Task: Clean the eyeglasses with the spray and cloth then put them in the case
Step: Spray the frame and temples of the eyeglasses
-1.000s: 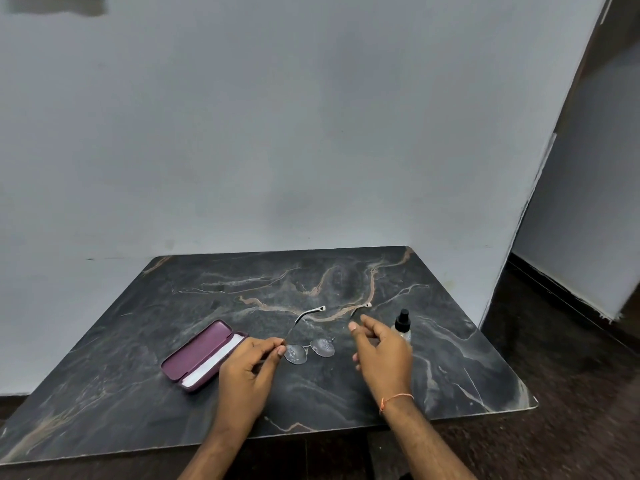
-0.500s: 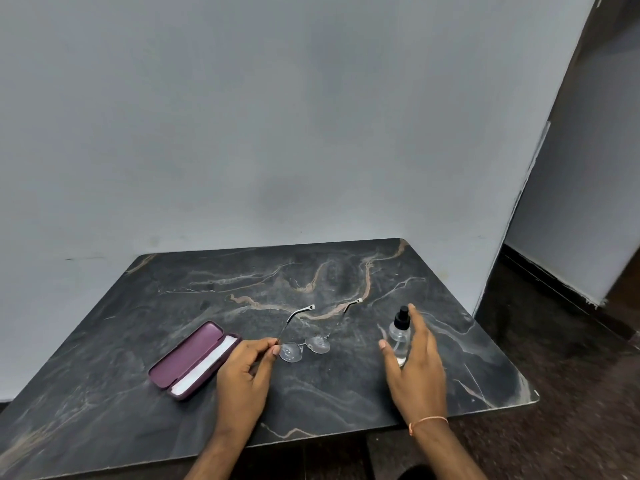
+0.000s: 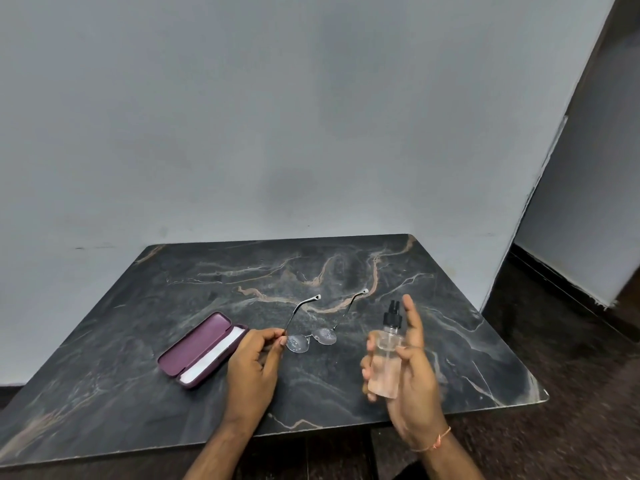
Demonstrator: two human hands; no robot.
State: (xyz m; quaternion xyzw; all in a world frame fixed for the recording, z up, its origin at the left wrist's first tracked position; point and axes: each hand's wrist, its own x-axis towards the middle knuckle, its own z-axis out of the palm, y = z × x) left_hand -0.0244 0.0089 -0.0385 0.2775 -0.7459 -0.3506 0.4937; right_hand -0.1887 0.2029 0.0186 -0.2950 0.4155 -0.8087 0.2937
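Right hand [image 3: 412,368] now grips the spray bottle [image 3: 387,362] and has lifted it off the marble table [image 3: 138,358], index finger up beside the black nozzle; 0.5 s ago it was only reaching for it. Left hand [image 3: 254,362] still pinches the eyeglasses [image 3: 311,337] at the left hinge, lenses resting on the table, temples open. Open maroon case [image 3: 201,348] lies left of that hand w/ something white inside, prob. the cloth, can't tell
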